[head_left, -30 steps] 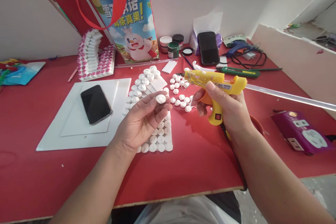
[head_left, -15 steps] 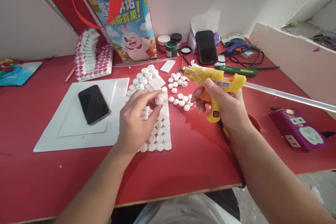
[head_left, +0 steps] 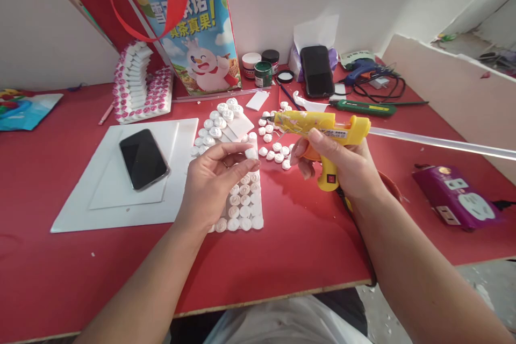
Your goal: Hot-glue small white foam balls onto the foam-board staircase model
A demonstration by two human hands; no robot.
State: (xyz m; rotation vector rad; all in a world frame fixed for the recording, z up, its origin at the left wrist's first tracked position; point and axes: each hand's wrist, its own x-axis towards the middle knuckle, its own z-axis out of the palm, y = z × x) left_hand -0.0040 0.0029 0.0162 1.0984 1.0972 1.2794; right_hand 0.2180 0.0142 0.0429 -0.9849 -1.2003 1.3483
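Between the thumb and forefinger of my left hand [head_left: 213,177] is a small white paper rosette [head_left: 250,153], its plain side turned towards the right. Beneath that hand lies a white board [head_left: 258,172] covered in rows of similar rosettes, partly hidden by my fingers. My right hand [head_left: 342,164] grips a yellow hot glue gun [head_left: 310,124] by its handle, with a clear glue stick [head_left: 439,141] sticking out of the back. The gun's nozzle points left, a little above and right of the held rosette. Several loose rosettes [head_left: 278,157] lie on the table below the gun.
A black phone [head_left: 144,159] rests on white boards [head_left: 84,209] at left. Behind stand a pink-and-white rosette model [head_left: 141,88], a printed bag [head_left: 207,59] and paint jars [head_left: 263,74]. At right are a green-handled tool [head_left: 365,107] and a purple power socket [head_left: 457,199].
My left hand has turned the rosette and shifted it slightly right. The glue gun has moved a little left and down, bringing its nozzle closer to the rosette.
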